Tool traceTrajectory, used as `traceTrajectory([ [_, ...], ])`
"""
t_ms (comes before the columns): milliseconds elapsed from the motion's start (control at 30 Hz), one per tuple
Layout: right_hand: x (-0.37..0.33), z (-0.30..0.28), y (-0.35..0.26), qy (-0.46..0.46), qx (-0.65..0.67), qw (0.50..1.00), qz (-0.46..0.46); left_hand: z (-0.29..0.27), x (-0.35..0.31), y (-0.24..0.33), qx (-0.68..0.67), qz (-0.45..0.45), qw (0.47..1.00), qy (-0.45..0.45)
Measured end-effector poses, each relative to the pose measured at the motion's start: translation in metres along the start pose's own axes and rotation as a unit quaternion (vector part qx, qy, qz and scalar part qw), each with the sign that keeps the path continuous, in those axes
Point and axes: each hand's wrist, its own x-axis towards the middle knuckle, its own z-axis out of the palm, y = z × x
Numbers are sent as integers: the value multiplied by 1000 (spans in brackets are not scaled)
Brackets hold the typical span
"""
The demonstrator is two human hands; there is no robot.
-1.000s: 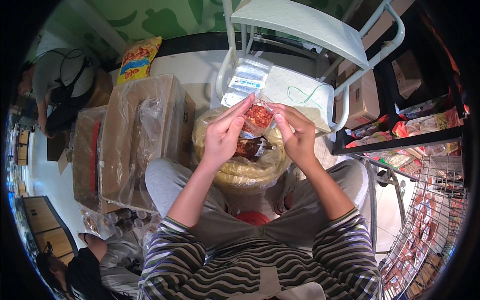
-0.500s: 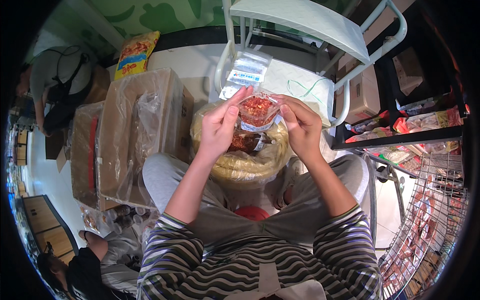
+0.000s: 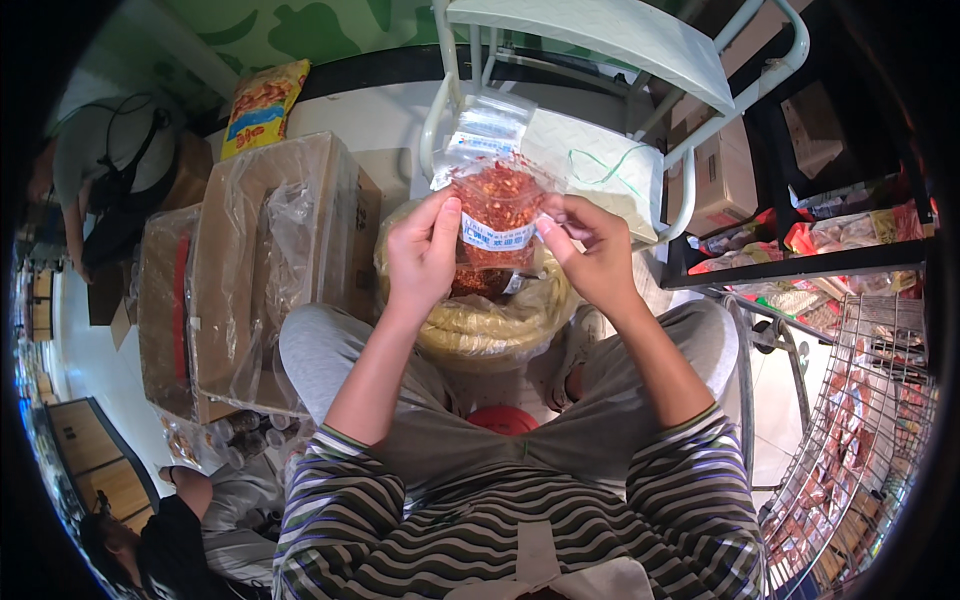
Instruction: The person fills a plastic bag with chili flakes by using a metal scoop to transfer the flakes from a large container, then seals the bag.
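Observation:
Between my hands is a clear plastic bag of red chili flakes with a white and blue label, held upright. My left hand pinches its left edge, thumb in front. On the other edge my right hand grips with thumb and fingers. Just below the bag stands a large sack with a rolled yellowish plastic rim. Dark red chili flakes show inside it, partly hidden by the bag. Beyond, a stack of clear bags with blue print lies on the lower step of a white step stool.
Cardboard boxes under plastic film stand at my left, with a yellow snack bag behind them. A wire cart and a shelf of packaged goods are at right. Two other people crouch or bend at left.
The bag of chili flakes has been tilted up so that its labelled front faces me. My hands have shifted slightly left and now hold its sides lower down.

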Motion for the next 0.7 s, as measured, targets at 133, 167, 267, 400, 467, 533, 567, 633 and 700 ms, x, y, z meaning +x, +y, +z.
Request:
traceTrajectory([
  [133,2,-1,4,-44,-61,997,-20,-6,3,-5,-14,-10,1000,7],
  [167,2,-1,1,-41,-61,997,-16,-7,3,-7,-15,-11,1000,7],
  [267,2,-2,-4,-31,-93,993,-59,-11,3,-9,-4,-28,1000,0],
  [400,5,-7,1,22,-59,995,-78,-12,4,-7,48,-2,996,-73],
  [467,7,-10,0,31,-84,991,-103,-12,5,-5,87,7,992,-88],
  [533,7,-11,-2,27,-84,991,-103,-12,6,-15,82,3,994,-72],
  [567,7,-11,-3,24,-83,991,-104,-13,6,-19,76,0,996,-56],
  [633,11,-16,-8,20,-104,987,-118,-12,7,-19,60,-11,997,-56],
  [700,13,-17,-7,18,-125,983,-134,-13,6,-17,44,-21,997,-56],
])
